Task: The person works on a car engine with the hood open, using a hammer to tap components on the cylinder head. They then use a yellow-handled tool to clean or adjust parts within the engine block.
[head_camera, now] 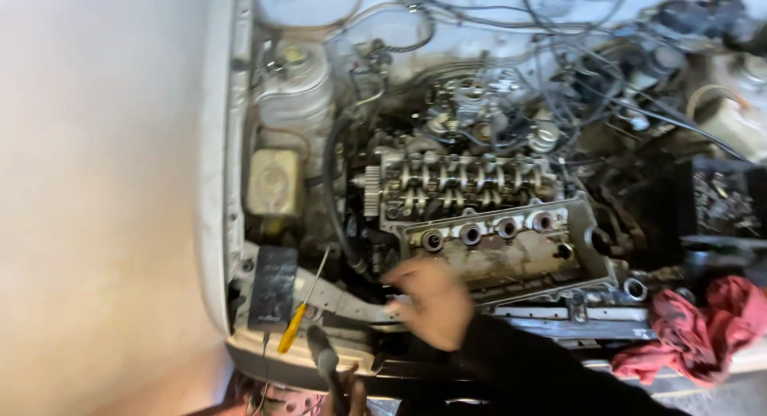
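My right hand (427, 303), in a dark sleeve, reaches in from the lower right and is blurred by motion. It hovers flat over the front crossmember, just below the left end of the removed valve cover (511, 256), and holds nothing that I can see. My left hand (350, 390) shows only at the bottom edge, with its fingers around a dark tool handle (321, 354). Behind the cover lies the open cylinder head (467, 180) with its rocker arms exposed and a toothed sprocket (371, 192) at its left end.
A yellow-handled screwdriver (294, 324) and a flat black device (272, 287) rest on the front left of the bay. A red rag (699, 328) lies at the right, with a black crate (723, 204) of parts above it. A yellowish reservoir (274, 182) sits by the white fender (214, 184).
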